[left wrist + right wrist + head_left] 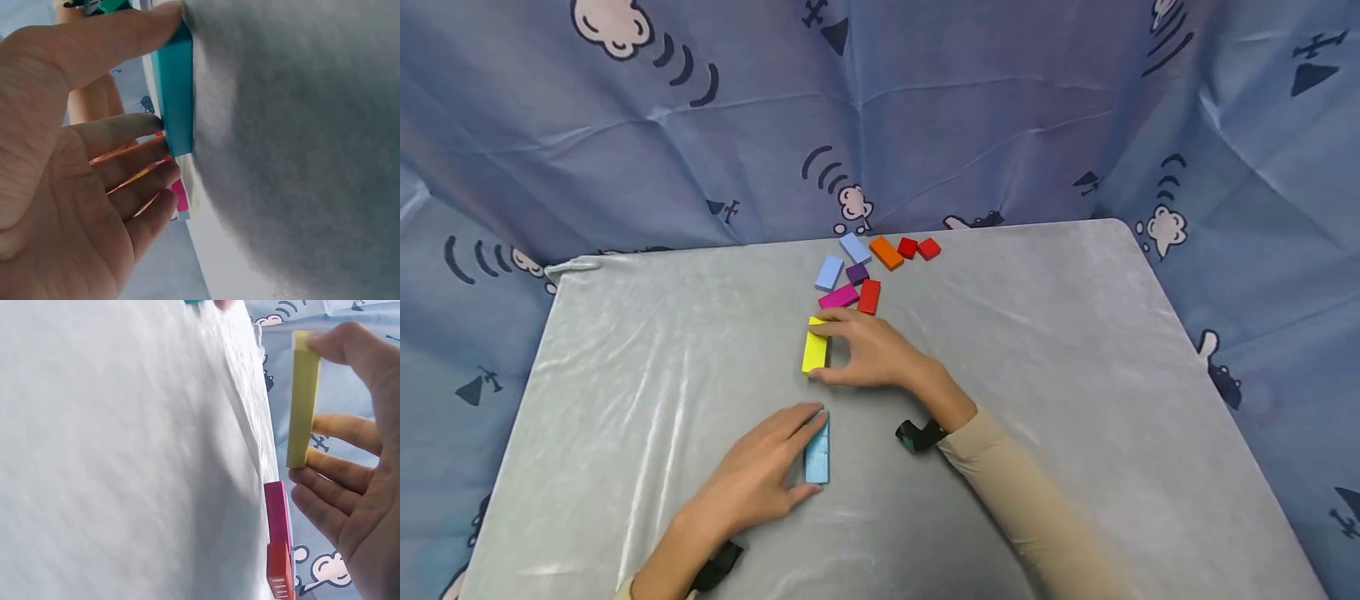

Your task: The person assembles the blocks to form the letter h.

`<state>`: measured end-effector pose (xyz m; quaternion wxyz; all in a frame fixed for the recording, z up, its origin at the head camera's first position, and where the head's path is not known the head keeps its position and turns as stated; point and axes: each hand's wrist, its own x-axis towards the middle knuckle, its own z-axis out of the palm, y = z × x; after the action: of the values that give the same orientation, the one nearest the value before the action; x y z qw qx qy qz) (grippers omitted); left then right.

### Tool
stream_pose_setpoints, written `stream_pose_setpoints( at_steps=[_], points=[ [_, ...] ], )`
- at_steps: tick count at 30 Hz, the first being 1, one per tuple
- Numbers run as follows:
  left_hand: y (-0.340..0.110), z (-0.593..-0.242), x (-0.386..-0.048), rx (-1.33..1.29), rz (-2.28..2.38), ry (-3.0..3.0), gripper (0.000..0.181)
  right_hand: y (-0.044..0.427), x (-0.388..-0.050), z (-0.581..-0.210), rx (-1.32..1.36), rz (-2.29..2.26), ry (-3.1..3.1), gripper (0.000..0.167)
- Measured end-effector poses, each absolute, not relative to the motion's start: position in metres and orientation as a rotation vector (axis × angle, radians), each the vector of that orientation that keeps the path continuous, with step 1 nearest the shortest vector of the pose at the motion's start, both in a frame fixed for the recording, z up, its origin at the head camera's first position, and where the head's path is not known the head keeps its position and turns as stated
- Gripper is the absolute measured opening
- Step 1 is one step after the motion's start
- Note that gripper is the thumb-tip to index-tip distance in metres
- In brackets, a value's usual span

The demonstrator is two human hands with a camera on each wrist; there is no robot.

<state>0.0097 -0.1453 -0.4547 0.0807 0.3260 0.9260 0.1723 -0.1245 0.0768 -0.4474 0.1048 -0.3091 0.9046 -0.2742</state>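
A light blue block lies lengthwise on the table near the front, teal in the left wrist view. My left hand grips it by its two ends, thumb at the near end and fingers at the far end. Farther back, my right hand pinches a yellow block between thumb and fingers, also end to end. In the right wrist view the yellow block is held off the table surface by the right hand.
Behind the right hand lie a magenta block, a red block, a small purple block, two pale blue blocks, an orange block and two small red blocks. A patterned curtain hangs along the table's back edge.
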Motion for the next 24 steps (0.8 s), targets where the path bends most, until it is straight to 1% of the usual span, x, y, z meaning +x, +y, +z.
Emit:
stream_pose_setpoints(
  at_steps=[8, 16, 24],
  points=[
    [-0.143, -0.454, 0.018, 1.08, 0.47, 2.83, 0.078, 0.077, -0.113, -0.453, -0.902, -0.816, 2.665, 0.067],
    [-0.142, -0.459, 0.027, 1.049, 0.433, 2.871, 0.074, 0.08, -0.108, -0.456, -0.912, -0.883, 2.64, 0.067],
    [-0.142, -0.461, 0.032, 1.065, 0.449, 2.914, 0.071, 0.081, -0.105, -0.458, -0.908, -0.841, 2.625, 0.072]
  ],
)
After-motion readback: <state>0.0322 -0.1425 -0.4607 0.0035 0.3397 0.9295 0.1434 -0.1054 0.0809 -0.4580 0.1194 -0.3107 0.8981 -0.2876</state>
